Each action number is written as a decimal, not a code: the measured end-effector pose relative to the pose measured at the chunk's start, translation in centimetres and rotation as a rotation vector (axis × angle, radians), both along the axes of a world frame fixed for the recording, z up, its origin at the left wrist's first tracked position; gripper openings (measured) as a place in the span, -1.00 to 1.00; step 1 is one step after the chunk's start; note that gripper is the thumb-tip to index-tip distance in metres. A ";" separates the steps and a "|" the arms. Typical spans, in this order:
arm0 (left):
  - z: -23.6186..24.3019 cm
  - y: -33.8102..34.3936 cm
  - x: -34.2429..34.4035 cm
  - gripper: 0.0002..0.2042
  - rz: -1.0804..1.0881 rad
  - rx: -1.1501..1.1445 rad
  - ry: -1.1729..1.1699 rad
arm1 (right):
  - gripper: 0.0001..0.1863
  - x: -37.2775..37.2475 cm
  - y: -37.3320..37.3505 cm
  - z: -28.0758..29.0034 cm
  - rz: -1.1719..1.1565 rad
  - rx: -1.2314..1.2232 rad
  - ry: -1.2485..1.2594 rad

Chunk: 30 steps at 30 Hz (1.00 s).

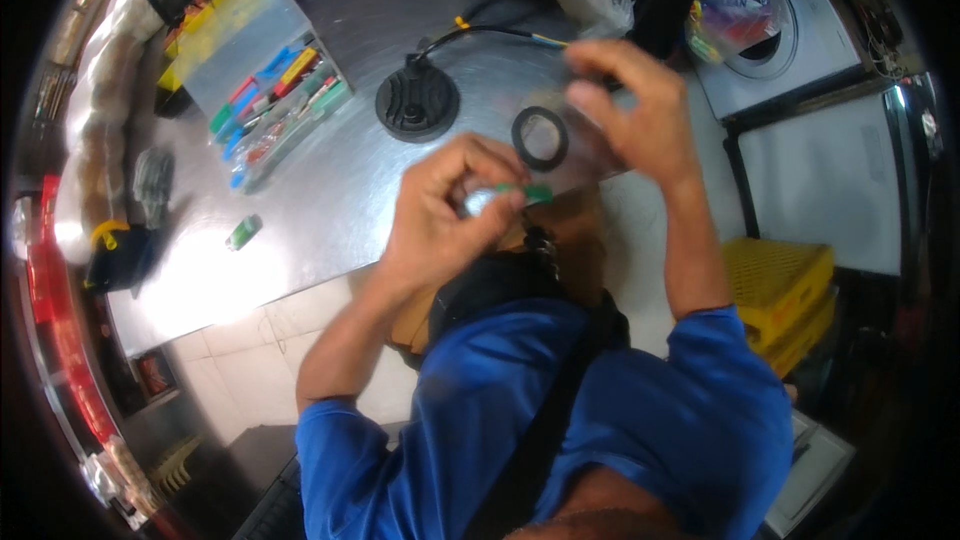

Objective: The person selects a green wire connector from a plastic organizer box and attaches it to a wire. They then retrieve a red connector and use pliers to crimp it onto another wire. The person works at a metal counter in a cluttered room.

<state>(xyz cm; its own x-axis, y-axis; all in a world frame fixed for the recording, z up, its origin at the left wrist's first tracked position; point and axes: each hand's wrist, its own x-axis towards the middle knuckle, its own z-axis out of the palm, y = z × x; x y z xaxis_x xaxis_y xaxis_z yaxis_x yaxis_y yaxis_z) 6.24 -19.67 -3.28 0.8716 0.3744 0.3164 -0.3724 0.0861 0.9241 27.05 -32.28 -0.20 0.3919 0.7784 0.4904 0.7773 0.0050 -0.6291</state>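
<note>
Light was bright and came from above. The metal table (330,190) glared white well left of the left hand (440,215). The right hand (630,110) was slightly motion-blurred. Fisheye bending curved edges near the rim, and the corners beyond both hands fell black.

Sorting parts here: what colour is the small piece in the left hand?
Green piece, pinched by the left hand; head view.
</note>
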 end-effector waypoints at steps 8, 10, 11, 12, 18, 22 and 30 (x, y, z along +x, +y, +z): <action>-2.2 -6.7 -3.1 -0.90 -0.367 -0.061 0.265 | -0.64 11.4 -3.4 -15.4 -0.056 -0.439 0.087; -4.6 -7.6 -2.7 -0.85 -0.465 -0.071 0.314 | -0.71 9.6 -5.5 -19.4 -0.162 -0.204 0.544; -4.9 -8.0 -2.6 -0.85 -0.438 0.015 0.291 | -0.78 8.9 -6.0 -17.8 -0.164 -0.315 0.272; -5.1 -8.3 -2.2 -0.86 -0.428 0.091 0.274 | -0.83 8.3 -7.0 -15.9 -0.196 -0.399 -0.010; -3.9 -9.3 0.9 -0.87 -0.215 0.186 -0.024 | -0.79 1.1 -8.5 1.8 0.154 -0.118 0.915; -4.4 -10.1 2.7 -0.86 -0.423 0.082 -0.035 | -0.77 -2.8 -7.3 2.3 0.306 0.141 1.341; -5.5 -4.9 -8.3 -0.84 -0.149 0.063 0.247 | -0.77 2.7 -5.3 1.2 -0.396 -0.207 -0.241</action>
